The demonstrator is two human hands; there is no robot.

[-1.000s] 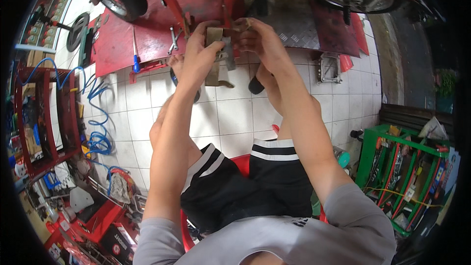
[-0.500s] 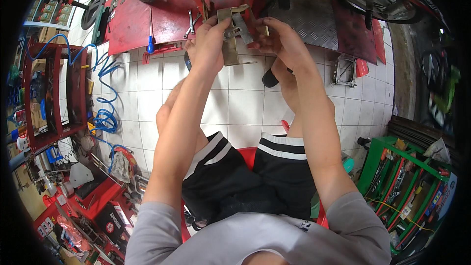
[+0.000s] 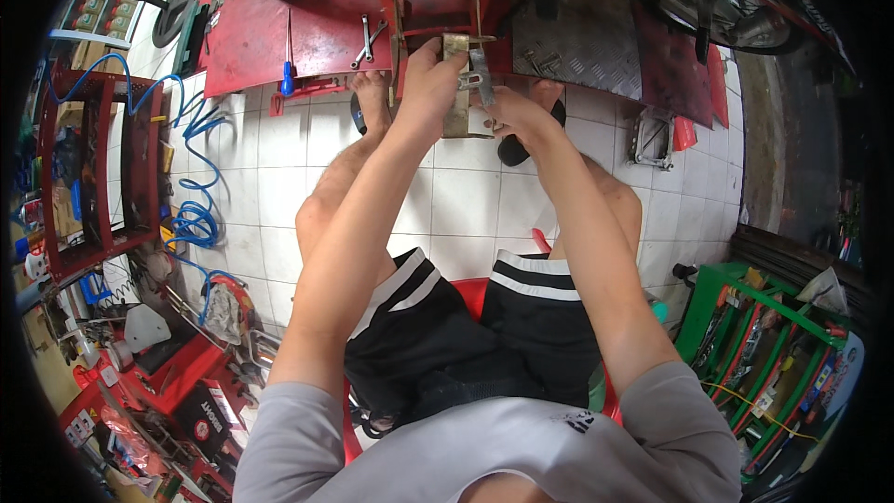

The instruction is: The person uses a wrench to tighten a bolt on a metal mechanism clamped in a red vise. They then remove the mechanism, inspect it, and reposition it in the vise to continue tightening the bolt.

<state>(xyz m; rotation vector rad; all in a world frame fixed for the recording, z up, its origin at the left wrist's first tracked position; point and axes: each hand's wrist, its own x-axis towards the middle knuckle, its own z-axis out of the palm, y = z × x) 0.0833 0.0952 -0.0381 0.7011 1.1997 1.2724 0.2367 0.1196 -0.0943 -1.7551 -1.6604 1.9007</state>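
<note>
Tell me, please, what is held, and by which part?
The left hand grips a flat metal part by its left side, toward the upper end; whether the right hand also grips cannot be told.

Gripping a flat, brass-coloured metal plate (image 3: 456,116) in the left hand (image 3: 425,86), holding a narrow grey metal strip (image 3: 481,73) with the right hand (image 3: 518,117), above white square floor tiles (image 3: 461,196).
</note>
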